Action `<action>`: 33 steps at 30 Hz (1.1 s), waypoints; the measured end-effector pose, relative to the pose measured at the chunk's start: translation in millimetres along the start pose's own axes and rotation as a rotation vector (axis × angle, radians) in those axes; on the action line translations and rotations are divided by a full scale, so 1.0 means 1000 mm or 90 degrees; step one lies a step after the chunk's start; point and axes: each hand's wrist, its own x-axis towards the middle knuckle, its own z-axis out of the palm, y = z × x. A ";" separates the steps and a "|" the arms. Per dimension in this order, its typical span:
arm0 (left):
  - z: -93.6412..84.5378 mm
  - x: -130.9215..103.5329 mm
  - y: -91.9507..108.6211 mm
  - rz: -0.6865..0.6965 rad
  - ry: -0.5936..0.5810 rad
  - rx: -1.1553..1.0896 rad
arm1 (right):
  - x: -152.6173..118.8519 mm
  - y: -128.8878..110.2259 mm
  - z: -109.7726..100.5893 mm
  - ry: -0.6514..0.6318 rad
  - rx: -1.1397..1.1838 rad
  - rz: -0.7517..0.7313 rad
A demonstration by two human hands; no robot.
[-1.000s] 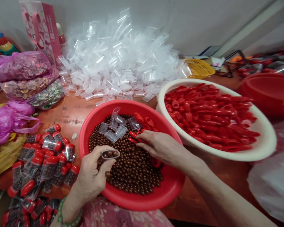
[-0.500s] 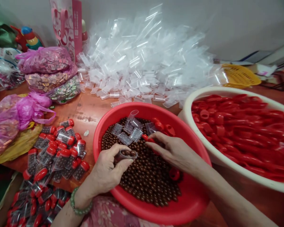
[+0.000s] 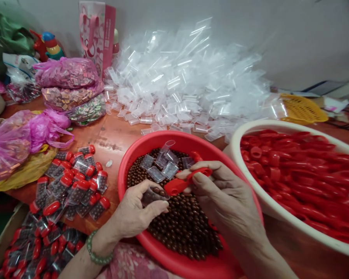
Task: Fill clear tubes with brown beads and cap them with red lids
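My left hand [image 3: 138,211] holds a clear plastic case [image 3: 151,196] with brown balls showing at its mouth. Red plastic caps [image 3: 176,187] are pinched in my right hand [image 3: 218,193], one of them at the mouth of the case. Both hands are over a red basin [image 3: 130,155] that holds many brown balls [image 3: 189,228]. Several clear cases [image 3: 170,169] rest on the balls at the back of the basin. To the left, filled cases with red caps [image 3: 78,197] lie in a heap.
A white tub [image 3: 238,143] of red caps [image 3: 296,182] stands at the right. Behind the basin rises a large pile of clear cases [image 3: 177,85]. Pink bags [image 3: 69,73] lie at the left, near a paper bag [image 3: 94,35]. A yellow basket [image 3: 304,108] is at the back right.
My right hand has lifted red caps from the basin and brought one to the mouth of the case in my left hand. The view has shifted slightly.
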 end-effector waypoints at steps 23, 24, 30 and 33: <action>-0.002 0.009 -0.005 0.020 0.072 -0.158 | 0.004 0.024 -0.009 -0.215 -0.726 -0.704; -0.003 0.009 -0.005 0.029 0.066 -0.155 | 0.005 0.024 -0.010 -0.230 -0.718 -0.694; -0.001 0.007 -0.002 0.015 0.019 -0.176 | 0.005 0.013 -0.013 -0.280 -0.536 -0.543; 0.001 0.006 0.000 -0.005 -0.008 -0.168 | 0.006 0.004 -0.012 -0.198 -0.430 -0.429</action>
